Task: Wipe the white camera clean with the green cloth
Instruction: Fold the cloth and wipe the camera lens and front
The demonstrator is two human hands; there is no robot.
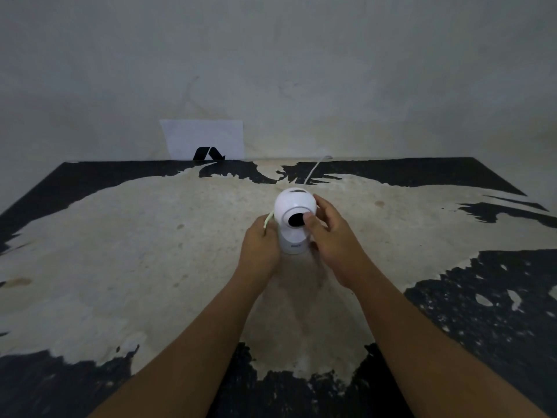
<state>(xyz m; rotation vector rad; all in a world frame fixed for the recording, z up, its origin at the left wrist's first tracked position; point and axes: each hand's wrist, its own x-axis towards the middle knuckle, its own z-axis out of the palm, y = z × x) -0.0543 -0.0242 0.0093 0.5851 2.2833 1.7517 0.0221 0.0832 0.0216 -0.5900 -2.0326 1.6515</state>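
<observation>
The white camera [291, 208] stands upright on the worn table [150, 251], a round head with a black lens on a short cylindrical base. My right hand [331, 236] grips the head from the right, with the thumb at the lens edge. My left hand [260, 247] is closed against the camera's left side. It holds the green cloth [268, 221], of which only a thin pale-green edge shows above the fingers. A white cable [315, 168] runs from behind the camera toward the wall.
The tabletop is black with a large pale patch where the surface has worn away. At the back, a white sheet of paper [205, 138] leans on the wall with a small black stand [208, 153] in front.
</observation>
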